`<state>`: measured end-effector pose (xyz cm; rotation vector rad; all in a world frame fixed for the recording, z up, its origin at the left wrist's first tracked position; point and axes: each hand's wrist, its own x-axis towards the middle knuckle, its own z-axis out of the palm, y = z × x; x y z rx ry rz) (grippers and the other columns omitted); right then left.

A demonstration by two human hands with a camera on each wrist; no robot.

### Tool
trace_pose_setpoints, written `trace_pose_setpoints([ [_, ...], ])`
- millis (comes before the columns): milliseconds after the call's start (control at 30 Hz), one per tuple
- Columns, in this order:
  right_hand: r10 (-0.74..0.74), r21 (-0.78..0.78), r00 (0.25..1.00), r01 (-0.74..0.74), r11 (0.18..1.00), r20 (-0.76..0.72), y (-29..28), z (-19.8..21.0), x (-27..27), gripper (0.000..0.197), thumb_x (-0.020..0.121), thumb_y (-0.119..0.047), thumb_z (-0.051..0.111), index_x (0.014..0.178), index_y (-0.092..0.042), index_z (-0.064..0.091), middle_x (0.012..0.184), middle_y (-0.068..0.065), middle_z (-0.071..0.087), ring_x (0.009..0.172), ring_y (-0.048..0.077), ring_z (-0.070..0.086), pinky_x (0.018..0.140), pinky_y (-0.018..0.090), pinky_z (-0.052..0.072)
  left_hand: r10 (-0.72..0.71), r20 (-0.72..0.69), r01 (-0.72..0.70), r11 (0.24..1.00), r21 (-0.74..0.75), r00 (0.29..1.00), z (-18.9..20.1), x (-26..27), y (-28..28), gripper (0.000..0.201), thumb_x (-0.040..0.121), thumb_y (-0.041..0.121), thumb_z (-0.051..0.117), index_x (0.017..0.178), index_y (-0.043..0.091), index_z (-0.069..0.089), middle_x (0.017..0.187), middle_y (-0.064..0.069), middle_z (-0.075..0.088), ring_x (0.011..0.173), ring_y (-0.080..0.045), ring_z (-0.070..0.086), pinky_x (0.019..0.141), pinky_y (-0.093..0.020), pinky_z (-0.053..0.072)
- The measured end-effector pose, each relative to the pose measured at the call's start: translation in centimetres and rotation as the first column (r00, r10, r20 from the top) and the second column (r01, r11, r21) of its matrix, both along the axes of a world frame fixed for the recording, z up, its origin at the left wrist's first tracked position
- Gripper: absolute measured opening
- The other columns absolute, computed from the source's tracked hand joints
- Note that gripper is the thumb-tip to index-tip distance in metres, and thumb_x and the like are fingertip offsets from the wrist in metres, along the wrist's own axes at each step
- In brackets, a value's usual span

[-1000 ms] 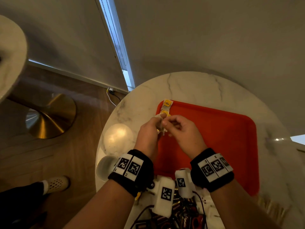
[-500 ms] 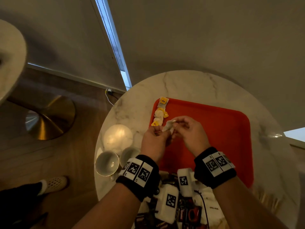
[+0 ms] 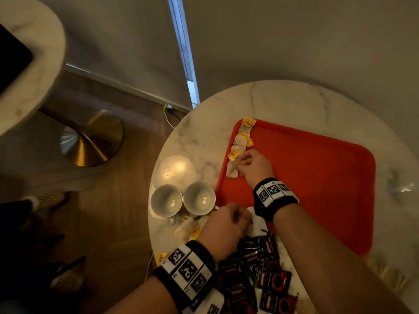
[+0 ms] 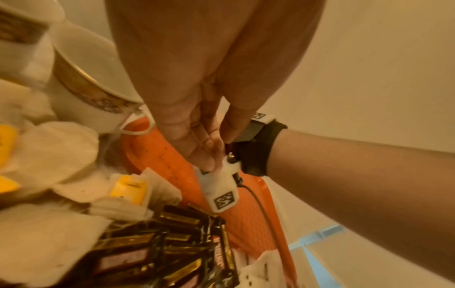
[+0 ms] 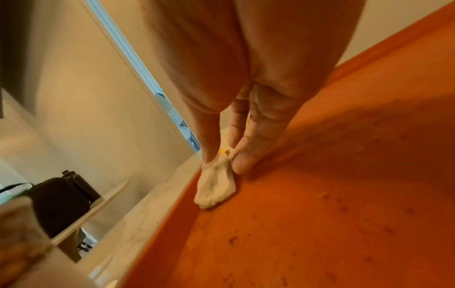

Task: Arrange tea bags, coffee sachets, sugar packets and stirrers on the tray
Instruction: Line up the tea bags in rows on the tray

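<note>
An orange tray (image 3: 317,177) lies on the round marble table (image 3: 283,100). A row of tea bags (image 3: 240,139) with yellow tags runs down the tray's left edge. My right hand (image 3: 240,163) pinches the top of one more tea bag (image 3: 231,172) just below that row; thumb and fingers of the right hand (image 5: 222,158) hold this tea bag (image 5: 215,185) against the tray floor (image 5: 320,194). My left hand (image 3: 240,217) hovers over the near pile with fingers loosely together; the left hand (image 4: 211,148) holds nothing visible. Loose tea bags (image 4: 56,154) and dark coffee sachets (image 3: 254,257) lie under it.
Two white cups (image 3: 166,200) (image 3: 199,198) and a pale domed dish (image 3: 175,169) stand left of the tray. Pale sticks (image 3: 385,273) lie at the table's near right edge. Off the table to the left are another marble table (image 3: 27,75), its brass base (image 3: 90,141) and someone's shoe (image 3: 47,198).
The two hands, together over the tray's left edge before, have parted. The right carried the tea bag down onto the tray; the left drew back to the near pile.
</note>
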<state>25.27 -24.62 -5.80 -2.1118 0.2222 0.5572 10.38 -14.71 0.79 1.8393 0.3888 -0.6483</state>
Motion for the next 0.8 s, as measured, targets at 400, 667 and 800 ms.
trace_pose_setpoints([
  [400, 0.412, -0.117, 0.909, -0.417, 0.902, -0.063, -1.5, 5.4, -13.3, 0.009, 0.092, -0.031, 0.07, 0.101, -0.028, 0.068, 0.094, -0.015, 0.064, 0.088, 0.006, 0.061, 0.072, 0.02, 0.047, -0.267, -0.012, 0.231, 0.807, 0.544, 0.963, -1.1, -6.3, 6.0, 0.018, 0.104, 0.027, 0.05, 0.116, 0.017, 0.06, 0.105, 0.003, 0.063, 0.091, -0.014, 0.061, 0.079, -0.024, 0.049],
  [667, 0.654, -0.448, 0.755, -0.574, 0.686, 0.034, 0.8, 2.5, -17.5, 0.055, 0.096, -0.05, 0.057, 0.144, -0.024, 0.047, 0.139, -0.003, 0.052, 0.13, 0.018, 0.041, 0.111, 0.033, 0.035, -0.248, -0.126, 0.262, 0.657, 0.707, 0.961, -2.5, -8.9, 7.7, 0.051, 0.107, 0.033, 0.041, 0.15, 0.006, 0.032, 0.128, -0.008, 0.06, 0.111, -0.019, 0.062, 0.093, -0.03, 0.055],
  [800, 0.68, -0.565, 0.733, -0.547, 0.617, 0.033, 2.2, 1.1, -18.1, 0.055, 0.096, -0.056, 0.053, 0.138, -0.021, 0.05, 0.136, 0.002, 0.055, 0.129, 0.021, 0.046, 0.109, 0.036, 0.041, -0.123, -0.103, 0.16, 0.769, 0.618, 0.987, -3.5, -8.0, 6.8, 0.048, 0.105, 0.04, 0.044, 0.141, 0.009, 0.037, 0.127, -0.01, 0.058, 0.106, -0.022, 0.065, 0.085, -0.028, 0.053],
])
